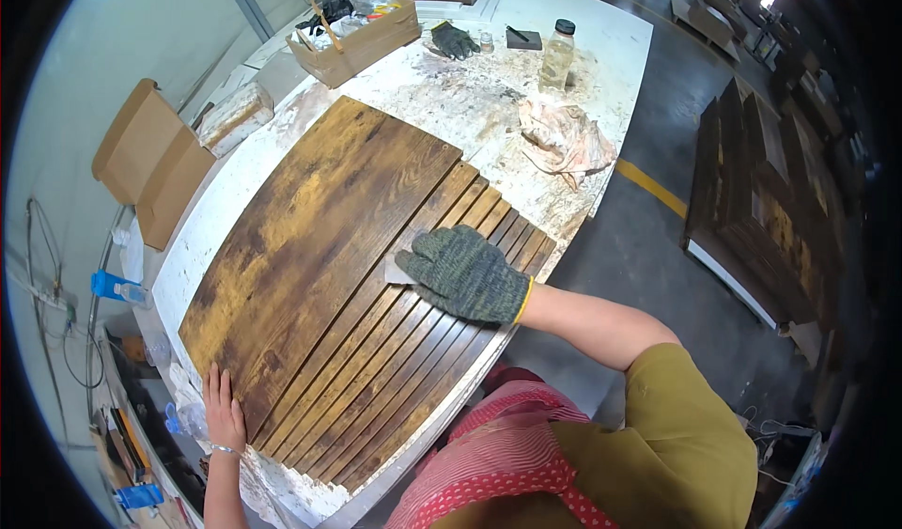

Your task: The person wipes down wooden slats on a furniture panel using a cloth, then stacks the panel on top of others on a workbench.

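A stack of brown wood-grain panels [319, 228] lies fanned on the white worktable, each stepped back so that several long edges show. My right hand [465, 275], in a dark grey-green knit glove with a yellow cuff, is closed on a small pale piece [399, 272], perhaps folded cloth or paper. It presses that piece against the stepped edges beside the top panel. My bare left hand [224, 412] rests at the near left corner of the stack, fingers stretched out along the panel's end. A bracelet circles that wrist.
On the stained table [413, 92] lie a crumpled rag [566, 139], a capped glass jar [557, 57], a dark glove [454, 40] and a small dark block [523, 39]. A cardboard box [357, 45] of supplies stands behind. More panels [766, 210] are stacked on the right.
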Tool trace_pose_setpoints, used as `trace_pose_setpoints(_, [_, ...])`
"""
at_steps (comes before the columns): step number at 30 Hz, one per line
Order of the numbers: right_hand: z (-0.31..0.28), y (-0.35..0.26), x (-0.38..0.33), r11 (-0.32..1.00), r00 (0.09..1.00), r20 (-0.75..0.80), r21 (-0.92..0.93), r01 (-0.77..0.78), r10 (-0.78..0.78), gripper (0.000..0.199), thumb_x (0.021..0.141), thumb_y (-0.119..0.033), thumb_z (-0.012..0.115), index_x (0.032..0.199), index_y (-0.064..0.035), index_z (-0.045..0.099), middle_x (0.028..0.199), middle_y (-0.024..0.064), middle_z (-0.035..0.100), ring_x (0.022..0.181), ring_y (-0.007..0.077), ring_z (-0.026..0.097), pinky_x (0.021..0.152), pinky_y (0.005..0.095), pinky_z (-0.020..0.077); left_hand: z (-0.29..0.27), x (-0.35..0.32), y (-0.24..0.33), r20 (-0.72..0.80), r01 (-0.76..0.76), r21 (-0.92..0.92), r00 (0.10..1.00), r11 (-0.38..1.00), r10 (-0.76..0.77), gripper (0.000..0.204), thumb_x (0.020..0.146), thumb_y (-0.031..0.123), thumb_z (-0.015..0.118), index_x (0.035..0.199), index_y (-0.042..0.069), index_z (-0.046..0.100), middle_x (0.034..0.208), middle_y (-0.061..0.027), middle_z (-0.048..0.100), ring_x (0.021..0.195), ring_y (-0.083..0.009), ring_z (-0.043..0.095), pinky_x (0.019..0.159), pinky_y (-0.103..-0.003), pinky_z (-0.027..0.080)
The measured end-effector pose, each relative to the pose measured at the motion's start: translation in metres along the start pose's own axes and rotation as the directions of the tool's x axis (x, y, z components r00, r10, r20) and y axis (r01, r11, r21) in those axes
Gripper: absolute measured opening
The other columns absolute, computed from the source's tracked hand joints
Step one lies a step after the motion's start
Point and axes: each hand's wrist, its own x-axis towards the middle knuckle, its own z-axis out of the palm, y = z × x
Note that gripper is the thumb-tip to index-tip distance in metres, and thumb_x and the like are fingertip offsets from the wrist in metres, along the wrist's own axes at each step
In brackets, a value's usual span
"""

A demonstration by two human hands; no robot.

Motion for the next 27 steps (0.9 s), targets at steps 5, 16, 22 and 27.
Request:
trace_pose_setpoints(5, [-0.043, 0.07, 0.013, 0.78, 0.808, -0.002, -0.259, -0.569, 0.589, 0.029, 0.086, -0.029, 0.052, 0.1, -0.0044, 0.059, 0.086, 0.0166, 0.058, 0.088, 0.0331, 0.057, 0.078, 0.0431, 0.046, 0.002, -0.008, -0.005, -0.025, 0.012, -0.02, 1.0, 1.0, -0.012, 0.051, 0.093, 0.027, 0.027, 0.135, 0.0, 0.037, 0.147, -0.0164, 0.026, 0.135, -0.0402, 0.021, 0.111, -0.045, 0.018])
trace_pose_setpoints(16, [-0.038, 0.086, -0.01, 0.879, 0.936, -0.24, -0.345, -0.33, 0.257, 0.019, 0.086, -0.02, 0.055, 0.096, -0.0046, 0.058, 0.082, 0.0153, 0.059, 0.085, 0.0292, 0.059, 0.074, 0.0401, 0.0488, -0.002, -0.006, 0.0, -0.016, 0.017, -0.048, 1.0, 0.999, -0.018, 0.05, 0.092, 0.025, 0.028, 0.134, -0.002, 0.039, 0.146, -0.0176, 0.027, 0.134, -0.0418, 0.022, 0.111, -0.045, 0.019])
trace_pose_setpoints(22, [-0.031, 0.015, 0.035, 0.925, 0.959, 0.013, 0.26, -0.278, 0.285, 0.027, 0.082, -0.025, 0.057, 0.099, -0.004, 0.058, 0.093, 0.0161, 0.057, 0.092, 0.0311, 0.056, 0.081, 0.0425, 0.0457, -0.002, -0.013, -0.006, -0.023, 0.019, -0.044, 1.0, 0.999, -0.02, 0.05, 0.091, 0.022, 0.031, 0.133, -0.002, 0.04, 0.146, -0.0178, 0.028, 0.133, -0.0428, 0.023, 0.11, -0.046, 0.02])
trace_pose_setpoints(27, [-0.037, 0.023, 0.064, 0.874, 0.814, 0.318, -0.169, -0.456, 0.486, 0.023, 0.081, -0.02, 0.056, 0.098, -0.0052, 0.06, 0.092, 0.0186, 0.057, 0.09, 0.0328, 0.058, 0.078, 0.0443, 0.0466, 0.0, -0.008, -0.008, -0.028, 0.01, -0.047, 1.0, 0.999, -0.012, 0.049, 0.09, 0.022, 0.032, 0.133, -0.002, 0.041, 0.145, -0.0179, 0.029, 0.133, -0.0425, 0.024, 0.11, -0.046, 0.02])
